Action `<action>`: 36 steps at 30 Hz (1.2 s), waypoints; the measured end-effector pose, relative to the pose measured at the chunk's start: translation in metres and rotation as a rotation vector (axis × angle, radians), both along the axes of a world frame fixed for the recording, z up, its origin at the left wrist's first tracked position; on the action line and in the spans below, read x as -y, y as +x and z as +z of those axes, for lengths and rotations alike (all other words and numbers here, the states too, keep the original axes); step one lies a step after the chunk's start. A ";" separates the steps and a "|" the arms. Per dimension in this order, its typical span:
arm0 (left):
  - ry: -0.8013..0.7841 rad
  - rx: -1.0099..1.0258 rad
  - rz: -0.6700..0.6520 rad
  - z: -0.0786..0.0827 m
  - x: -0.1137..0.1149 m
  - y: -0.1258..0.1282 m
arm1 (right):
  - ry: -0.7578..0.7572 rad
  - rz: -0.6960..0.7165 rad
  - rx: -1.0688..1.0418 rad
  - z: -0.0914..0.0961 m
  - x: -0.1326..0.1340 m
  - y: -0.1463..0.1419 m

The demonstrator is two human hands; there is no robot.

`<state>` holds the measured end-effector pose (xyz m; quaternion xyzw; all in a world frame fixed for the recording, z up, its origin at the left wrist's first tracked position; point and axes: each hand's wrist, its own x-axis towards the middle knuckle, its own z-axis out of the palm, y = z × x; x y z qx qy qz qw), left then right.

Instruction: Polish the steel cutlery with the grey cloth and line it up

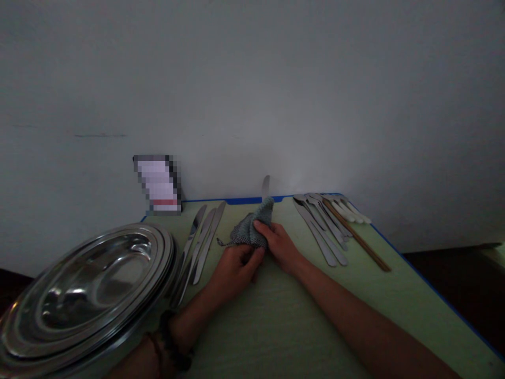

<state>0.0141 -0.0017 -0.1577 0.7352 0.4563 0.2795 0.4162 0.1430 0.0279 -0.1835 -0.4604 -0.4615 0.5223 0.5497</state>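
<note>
Near the middle of the table, a table knife (265, 186) points up and away from me, its blade tip showing above a grey cloth (252, 227). My right hand (278, 242) is closed around the cloth, which wraps the knife, with the thumb pressed on top. Below it, my left hand (240, 263) is closed with its fingers curled at the lower end of the cloth. The knife's handle is hidden by the cloth and my left hand, so its hold there is partly out of sight. A dark corner of the cloth hangs to the left.
Several table knives (205, 242) lie left of my hands, beside stacked oval metal trays (94, 279). On the right are knives and forks (315, 226), wooden chopsticks (361, 239) and white-handled spoons (347, 210). A blurred phone-like screen (160, 184) leans against the wall behind.
</note>
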 end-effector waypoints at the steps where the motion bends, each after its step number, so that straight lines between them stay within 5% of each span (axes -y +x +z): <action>1: -0.004 0.007 0.009 0.000 0.000 0.000 | 0.002 0.005 0.005 0.001 0.000 0.000; 7: 0.011 -0.003 0.056 0.001 0.001 0.002 | 0.019 0.042 -0.016 0.000 -0.001 0.000; 21: -0.069 -0.023 -0.165 0.002 0.001 -0.003 | 0.016 -0.017 -0.026 -0.004 -0.004 -0.001; 36: -0.002 -0.070 -0.074 0.002 0.000 -0.001 | 0.022 0.027 -0.033 -0.002 -0.002 -0.001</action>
